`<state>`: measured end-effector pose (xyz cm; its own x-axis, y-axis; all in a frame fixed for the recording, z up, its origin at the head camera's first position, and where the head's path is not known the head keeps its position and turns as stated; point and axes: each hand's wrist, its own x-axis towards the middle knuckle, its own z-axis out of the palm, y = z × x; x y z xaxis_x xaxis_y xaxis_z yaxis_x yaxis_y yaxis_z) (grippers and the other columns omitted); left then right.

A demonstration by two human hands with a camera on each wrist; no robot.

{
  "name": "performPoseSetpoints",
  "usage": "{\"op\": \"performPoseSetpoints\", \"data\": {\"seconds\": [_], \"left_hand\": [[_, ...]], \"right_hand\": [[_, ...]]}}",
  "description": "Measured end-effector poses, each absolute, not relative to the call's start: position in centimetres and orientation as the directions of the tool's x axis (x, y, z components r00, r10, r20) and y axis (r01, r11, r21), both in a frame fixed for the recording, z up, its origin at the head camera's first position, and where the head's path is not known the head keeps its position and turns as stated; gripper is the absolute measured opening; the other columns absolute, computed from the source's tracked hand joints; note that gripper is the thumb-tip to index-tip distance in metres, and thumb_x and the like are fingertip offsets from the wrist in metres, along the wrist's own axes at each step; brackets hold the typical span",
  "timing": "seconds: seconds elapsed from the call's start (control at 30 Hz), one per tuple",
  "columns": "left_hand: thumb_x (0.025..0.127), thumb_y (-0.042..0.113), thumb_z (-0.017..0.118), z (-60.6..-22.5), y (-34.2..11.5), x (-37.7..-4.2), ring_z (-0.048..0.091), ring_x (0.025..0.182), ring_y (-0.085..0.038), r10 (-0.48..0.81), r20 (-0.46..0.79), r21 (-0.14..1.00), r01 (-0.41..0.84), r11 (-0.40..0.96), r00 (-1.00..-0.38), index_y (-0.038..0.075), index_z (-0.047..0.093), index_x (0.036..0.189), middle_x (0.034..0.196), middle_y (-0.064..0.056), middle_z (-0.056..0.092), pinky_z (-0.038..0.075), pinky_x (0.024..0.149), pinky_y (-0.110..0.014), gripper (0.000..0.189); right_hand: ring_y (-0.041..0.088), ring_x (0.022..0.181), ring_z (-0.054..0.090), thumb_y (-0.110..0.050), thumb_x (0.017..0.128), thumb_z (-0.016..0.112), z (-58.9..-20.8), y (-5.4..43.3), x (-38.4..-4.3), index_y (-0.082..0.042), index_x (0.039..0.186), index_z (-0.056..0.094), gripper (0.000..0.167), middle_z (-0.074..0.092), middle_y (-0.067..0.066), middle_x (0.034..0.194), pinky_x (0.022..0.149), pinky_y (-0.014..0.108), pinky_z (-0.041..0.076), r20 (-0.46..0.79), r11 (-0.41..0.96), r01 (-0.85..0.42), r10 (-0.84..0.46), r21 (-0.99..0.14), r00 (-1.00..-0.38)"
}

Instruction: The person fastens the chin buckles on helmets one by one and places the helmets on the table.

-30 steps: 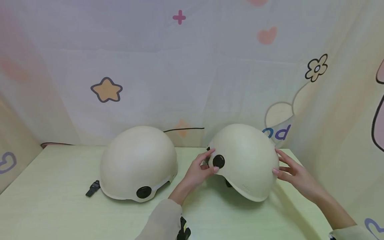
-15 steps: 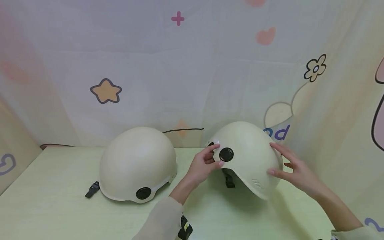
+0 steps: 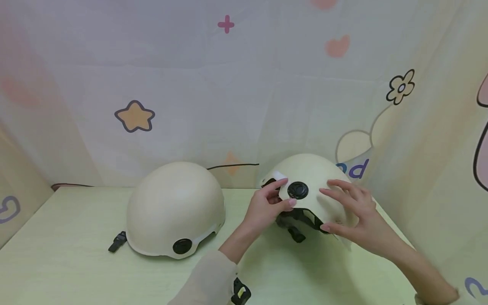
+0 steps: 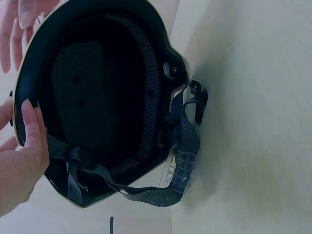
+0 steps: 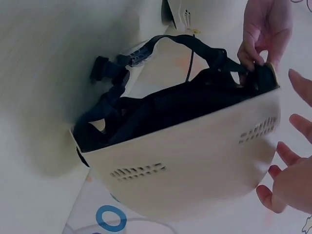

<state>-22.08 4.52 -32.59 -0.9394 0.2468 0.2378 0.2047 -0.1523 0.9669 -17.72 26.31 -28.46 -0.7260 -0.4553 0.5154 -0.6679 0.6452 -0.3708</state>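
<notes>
While the level half-helmet (image 3: pixel 173 207) is resting, our left hand (image 3: pixel 263 207) is pinching the tilted half-helmet (image 3: pixel 309 171) beside it, not yet levelled; right hand (image 3: pixel 360 216) spread.

Lt. beige sleeves (image 3: pixel 207 277), blk wrist device (image 3: pixel 237 296) w/ yel. mark (image 3: pixel 242 291), hands (image 3: pixel 264 207) bare.

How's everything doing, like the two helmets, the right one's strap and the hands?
Left helmet: on the table, dome up.
Right helmet: tilted, held.
Chin strap: hanging, fastening unclear.
Left hand: pinching the right helmet's edge.
Right hand: fingers spread, contact unclear.
</notes>
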Motion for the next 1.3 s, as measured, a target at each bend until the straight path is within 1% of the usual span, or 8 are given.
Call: {"op": "performPoseSetpoints", "data": {"seconds": [0.23,0.4,0.6,0.8,1.03,1.07,1.17,1.3], "left_hand": [[0.081,0.006,0.069,-32.4,4.4,-21.6,0.061,0.07,-0.013,0.254,0.253,0.965,0.223,-0.141,-0.933,0.008,0.057,0.123,0.087,-0.006,0.059,0.052,0.068,-0.025,0.043],[0.082,0.003,0.066,-32.7,4.1,-21.5,0.058,0.069,-0.01,0.291,0.272,0.953,0.214,-0.217,-0.917,0.005,0.055,0.125,0.087,-0.007,0.058,0.052,0.071,-0.028,0.044],[0.085,0.003,0.064,-32.8,3.9,-21.7,0.056,0.072,-0.014,0.315,0.282,0.946,0.208,-0.249,-0.906,0.006,0.053,0.126,0.086,-0.005,0.055,0.052,0.075,-0.031,0.043],[0.086,0.003,0.062,-32.4,3.9,-21.5,0.059,0.08,-0.02,0.315,0.286,0.945,0.213,-0.247,-0.905,0.005,0.052,0.126,0.097,-0.01,0.057,0.052,0.074,-0.029,0.041],[0.086,0.004,0.062,-32.0,4.0,-21.3,0.059,0.076,-0.018,0.315,0.294,0.949,0.236,-0.21,-0.902,0.006,0.052,0.126,0.094,-0.009,0.056,0.052,0.074,-0.03,0.041],[0.086,0.004,0.062,-32.0,4.0,-21.3,0.059,0.076,-0.018,0.315,0.299,0.948,0.243,-0.203,-0.901,0.005,0.052,0.126,0.093,-0.009,0.055,0.052,0.073,-0.028,0.041],[0.086,0.005,0.062,-32.0,4.1,-21.2,0.058,0.074,-0.014,0.316,0.314,0.947,0.269,-0.176,-0.895,0.005,0.051,0.126,0.093,-0.009,0.055,0.052,0.071,-0.025,0.042],[0.087,0.006,0.062,-32.1,4.1,-21.2,0.059,0.073,-0.013,0.314,0.325,0.945,0.29,-0.155,-0.892,0.004,0.05,0.126,0.094,-0.009,0.055,0.052,0.07,-0.024,0.041]], "right_hand": [[0.04,0.115,0.024,-0.012,0.063,0.082,-28.9,25.1,-17.5,-0.013,0.121,0.056,0.063,0.037,0.014,0.132,0.08,0.065,0.017,0.557,0.689,-0.682,-0.475,-0.245,-0.681],[0.042,0.112,0.026,-0.011,0.062,0.081,-29.3,25.0,-17.8,-0.013,0.118,0.056,0.062,0.036,0.015,0.131,0.079,0.062,0.018,0.596,0.703,-0.688,-0.478,-0.182,-0.645],[0.044,0.108,0.028,-0.024,0.072,0.076,-29.3,25.0,-17.9,-0.012,0.117,0.057,0.05,0.04,0.016,0.125,0.078,0.058,0.02,0.636,0.696,-0.701,-0.472,-0.157,-0.611],[0.043,0.109,0.03,-0.009,0.063,0.078,-29.0,24.9,-18.0,-0.013,0.116,0.058,0.057,0.041,0.016,0.124,0.077,0.057,0.021,0.64,0.7,-0.697,-0.466,-0.154,-0.61],[0.043,0.109,0.03,-0.008,0.063,0.078,-28.9,24.9,-18.0,-0.012,0.117,0.057,0.058,0.041,0.017,0.124,0.076,0.057,0.022,0.641,0.704,-0.696,-0.47,-0.143,-0.607],[0.043,0.109,0.029,-0.01,0.064,0.078,-28.9,24.9,-18.0,-0.013,0.117,0.057,0.057,0.041,0.017,0.124,0.076,0.057,0.022,0.642,0.704,-0.696,-0.47,-0.141,-0.606],[0.044,0.108,0.029,-0.037,0.079,0.07,-29.2,24.8,-18.2,-0.013,0.118,0.056,0.048,0.041,0.018,0.124,0.075,0.058,0.022,0.649,0.708,-0.695,-0.471,-0.127,-0.598],[0.045,0.106,0.029,-0.06,0.086,0.039,-29.6,24.6,-18.4,-0.011,0.118,0.056,0.061,0.041,0.02,0.122,0.073,0.057,0.022,0.668,0.703,-0.704,-0.475,-0.104,-0.573]]}}
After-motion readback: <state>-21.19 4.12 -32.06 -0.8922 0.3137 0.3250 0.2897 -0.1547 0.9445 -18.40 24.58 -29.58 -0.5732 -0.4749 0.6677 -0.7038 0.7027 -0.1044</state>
